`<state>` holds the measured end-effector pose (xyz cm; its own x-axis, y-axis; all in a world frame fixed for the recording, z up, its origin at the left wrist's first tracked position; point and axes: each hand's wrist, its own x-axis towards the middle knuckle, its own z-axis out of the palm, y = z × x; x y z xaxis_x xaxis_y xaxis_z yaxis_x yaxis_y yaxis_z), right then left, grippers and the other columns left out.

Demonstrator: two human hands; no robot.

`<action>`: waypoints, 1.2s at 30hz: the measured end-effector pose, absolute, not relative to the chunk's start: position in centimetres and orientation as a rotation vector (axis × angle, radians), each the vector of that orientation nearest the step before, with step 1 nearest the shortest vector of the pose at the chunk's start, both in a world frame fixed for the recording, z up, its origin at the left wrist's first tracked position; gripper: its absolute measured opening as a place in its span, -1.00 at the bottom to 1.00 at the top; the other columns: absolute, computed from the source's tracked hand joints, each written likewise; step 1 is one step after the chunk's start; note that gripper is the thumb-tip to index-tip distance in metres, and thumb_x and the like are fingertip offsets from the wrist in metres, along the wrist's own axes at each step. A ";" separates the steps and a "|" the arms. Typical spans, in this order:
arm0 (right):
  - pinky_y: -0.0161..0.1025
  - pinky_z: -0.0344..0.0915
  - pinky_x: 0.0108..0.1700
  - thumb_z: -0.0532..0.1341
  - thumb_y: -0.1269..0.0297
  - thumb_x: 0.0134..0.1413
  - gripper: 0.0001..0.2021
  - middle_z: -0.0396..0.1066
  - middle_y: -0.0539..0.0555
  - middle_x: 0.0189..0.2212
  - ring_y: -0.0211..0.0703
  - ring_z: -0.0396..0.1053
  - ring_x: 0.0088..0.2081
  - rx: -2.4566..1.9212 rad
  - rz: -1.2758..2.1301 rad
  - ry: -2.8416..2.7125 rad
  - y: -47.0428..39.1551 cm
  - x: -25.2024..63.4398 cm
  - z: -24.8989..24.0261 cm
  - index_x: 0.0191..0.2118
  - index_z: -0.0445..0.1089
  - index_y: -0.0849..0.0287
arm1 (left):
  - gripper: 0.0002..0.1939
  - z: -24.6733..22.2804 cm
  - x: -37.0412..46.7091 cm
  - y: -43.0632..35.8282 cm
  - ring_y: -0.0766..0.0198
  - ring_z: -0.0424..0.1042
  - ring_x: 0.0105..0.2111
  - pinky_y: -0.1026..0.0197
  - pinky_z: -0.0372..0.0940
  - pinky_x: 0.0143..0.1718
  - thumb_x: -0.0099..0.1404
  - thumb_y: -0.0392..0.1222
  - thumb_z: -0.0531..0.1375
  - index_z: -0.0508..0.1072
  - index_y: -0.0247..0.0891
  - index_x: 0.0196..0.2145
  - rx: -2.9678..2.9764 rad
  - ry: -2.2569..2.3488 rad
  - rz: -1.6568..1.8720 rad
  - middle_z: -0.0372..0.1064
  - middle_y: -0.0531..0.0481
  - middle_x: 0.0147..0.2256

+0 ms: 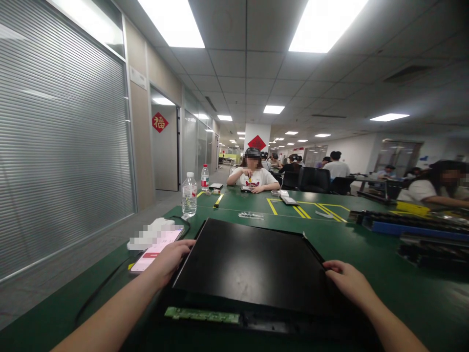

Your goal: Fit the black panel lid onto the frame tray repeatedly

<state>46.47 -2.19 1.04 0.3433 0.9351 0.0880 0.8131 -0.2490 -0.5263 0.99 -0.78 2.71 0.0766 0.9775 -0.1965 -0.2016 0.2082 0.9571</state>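
Observation:
A large dark display panel [249,264] lies in front of me, its glossy black face up. Along its near side runs a strip of green circuit board [203,315], with a dark strip beside it. My left hand [175,258] grips the panel's left edge, its fingertips partly hidden at the side. At the right edge, my right hand [343,277] pinches the rim between thumb and fingers. Just left of my left hand is a phone [157,252] with a lit pink screen, and a white item beside it is partly blurred out.
A water bottle [189,195] stands beyond the phone, and another bottle [204,177] farther back. Small tools in a clear bag [251,215] lie past the panel. Black and blue long parts [395,229] are stacked at right. Across the green table [366,249] a person works with a small device.

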 end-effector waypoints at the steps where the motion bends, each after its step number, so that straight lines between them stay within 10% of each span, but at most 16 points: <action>1: -0.27 0.25 -0.23 0.09 0.27 -0.17 -0.68 0.48 0.09 -0.27 -0.07 0.40 -0.20 -2.127 0.332 -1.523 -2.2 46.5 1.0 -0.25 0.46 0.15 | -0.62 2.6 0.9 -0.7 0.15 0.51 -0.44 0.20 0.36 -0.43 -0.05 -0.40 0.14 0.45 -0.35 -0.20 0.958 1.120 1.129 0.53 -0.06 -0.43; 17: -0.28 0.26 -0.24 0.09 0.29 -0.19 -0.69 0.48 0.08 -0.29 -0.08 0.40 -0.22 -2.112 0.340 -1.531 -2.3 46.3 1.4 -0.27 0.46 0.14 | -0.53 4.3 1.8 -2.2 0.12 0.48 -0.25 0.17 0.34 -0.22 -0.01 -0.13 0.29 0.42 -0.29 -0.10 1.192 1.074 1.176 0.50 -0.08 -0.20; 25: -0.25 0.26 -0.23 0.02 0.17 -0.04 -0.45 0.45 0.18 -0.24 -0.08 0.41 -0.25 -2.162 0.336 -1.401 -1.9 46.5 1.3 0.07 0.20 0.36 | -0.41 4.3 2.0 -2.1 0.10 0.37 -0.06 0.14 0.27 -0.04 0.00 -0.12 0.30 0.33 -0.26 0.02 1.241 0.948 1.345 0.39 -0.10 -0.03; 36: -0.15 0.21 -0.06 0.18 0.06 -0.21 -0.65 0.49 0.18 -0.24 0.07 0.36 -0.10 -1.913 0.526 -1.251 -1.7 47.6 1.6 -0.36 0.49 0.23 | -0.44 4.1 1.9 -1.8 0.04 0.25 0.05 0.09 0.19 0.05 0.01 -0.12 0.30 0.34 -0.31 -0.02 1.334 0.918 1.453 0.31 -0.13 0.04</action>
